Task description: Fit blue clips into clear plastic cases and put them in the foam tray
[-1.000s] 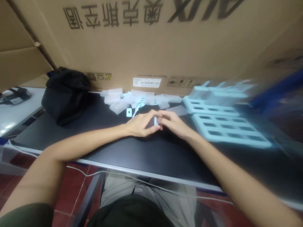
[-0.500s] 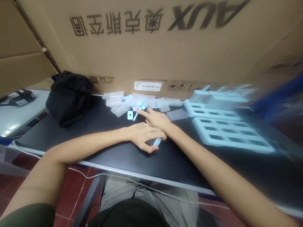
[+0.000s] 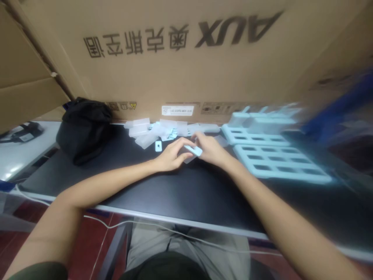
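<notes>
"Our right hand is back beside our left hand, left of the front rack; half a second ago it was reaching farther left, and the slim strip it pointed at no longer shows there. What surrounds us, biggest first?"

"Behind the front rack we have the cardboard box; under the rack, the black table; well to its left, the black bag. The back rack sits just behind it, bearing blurred upright parts. Left of the front rack and farther back, we see the heap of translucent pieces."

"And our grip?"

"Our left thumb and fingers close on a light-blue piece, left of the front rack, with a translucent flap just below it. Our right fingers curl beside that piece; their tips are hidden, so we cannot tell whether they pinch anything."

"Smallest of all?"

"Farther left of the front rack, a square plate with a hole, lying by itself."

"Which step are we on?"

"We judge it two-handed work on the held piece. Our next move calls for a steady left pinch and careful right fingertips."
</notes>
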`<state>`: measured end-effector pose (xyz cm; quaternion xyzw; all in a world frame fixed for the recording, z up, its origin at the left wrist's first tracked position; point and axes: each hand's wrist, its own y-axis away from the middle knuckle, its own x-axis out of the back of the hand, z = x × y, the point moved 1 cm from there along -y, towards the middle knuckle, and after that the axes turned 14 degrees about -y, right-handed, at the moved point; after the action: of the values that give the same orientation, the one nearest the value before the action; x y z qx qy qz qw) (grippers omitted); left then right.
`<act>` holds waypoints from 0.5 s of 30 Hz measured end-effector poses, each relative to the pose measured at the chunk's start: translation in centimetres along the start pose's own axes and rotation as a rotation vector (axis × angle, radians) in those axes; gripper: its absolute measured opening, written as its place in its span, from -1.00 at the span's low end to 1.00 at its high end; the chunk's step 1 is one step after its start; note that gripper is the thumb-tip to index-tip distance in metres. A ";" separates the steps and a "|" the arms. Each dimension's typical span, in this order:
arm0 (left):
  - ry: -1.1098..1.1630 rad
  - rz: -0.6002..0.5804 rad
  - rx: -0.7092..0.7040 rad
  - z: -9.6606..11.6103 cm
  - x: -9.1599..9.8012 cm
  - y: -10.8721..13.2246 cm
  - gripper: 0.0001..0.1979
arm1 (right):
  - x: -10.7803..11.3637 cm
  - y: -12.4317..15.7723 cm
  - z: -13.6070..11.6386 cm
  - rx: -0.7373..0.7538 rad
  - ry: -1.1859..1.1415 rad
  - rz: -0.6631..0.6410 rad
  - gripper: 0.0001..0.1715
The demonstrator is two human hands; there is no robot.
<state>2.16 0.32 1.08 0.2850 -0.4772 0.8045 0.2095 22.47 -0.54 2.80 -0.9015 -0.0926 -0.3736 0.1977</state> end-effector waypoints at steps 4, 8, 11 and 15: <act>0.029 -0.019 0.181 -0.4 -0.2 -0.1 -0.73 | 2.0 0.1 -0.3 0.073 -0.311 0.293 -0.58; 0.087 -0.031 0.229 -0.3 -0.4 -0.1 -0.70 | 2.1 0.4 -1.5 0.189 -0.609 0.432 -0.50; 0.132 -0.035 0.266 -0.1 -0.5 -0.2 -0.66 | 1.0 0.4 -2.4 0.238 -0.571 0.392 -0.52; 0.148 -0.054 0.324 0.0 -0.5 -0.1 -0.59 | 0.1 0.6 -3.2 0.183 -0.278 0.347 -0.72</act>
<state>2.55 0.38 0.82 0.2678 -0.3171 0.8836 0.2168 20.68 -2.46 4.74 -0.9251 0.0039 -0.1962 0.3251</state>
